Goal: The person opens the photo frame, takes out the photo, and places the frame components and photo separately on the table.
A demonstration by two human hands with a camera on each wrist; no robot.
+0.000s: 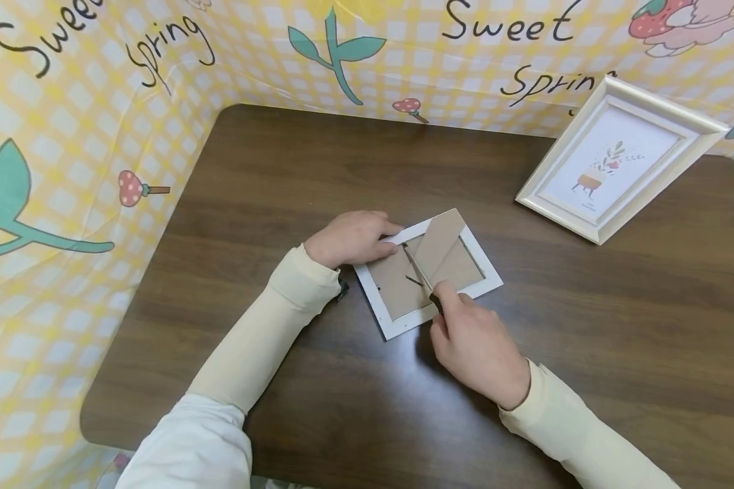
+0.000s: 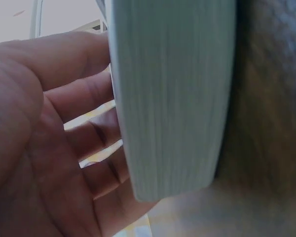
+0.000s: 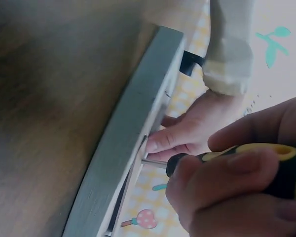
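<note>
A small white picture frame [image 1: 376, 302] lies face down on the table, its brown backing board [image 1: 388, 278] and slanted stand leg [image 1: 443, 234] uppermost. My left hand [image 1: 351, 238] holds the frame at its upper left corner, thumb on the border and fingers along the edge. In my right hand [image 1: 480, 346] I grip a screwdriver [image 3: 227, 152] with a yellow and black handle. Its metal shaft reaches across the backing to the inner edge near my left thumb. A thin dark metal tab [image 1: 413, 280] sticks up beside the shaft. Whether the tip touches a tab cannot be told.
A larger cream picture frame [image 1: 538, 197] with a potted-plant print stands tilted at the back right of the brown wooden table [image 1: 269, 176]. Yellow checked cloth [image 1: 251, 41] hangs along the back and left sides.
</note>
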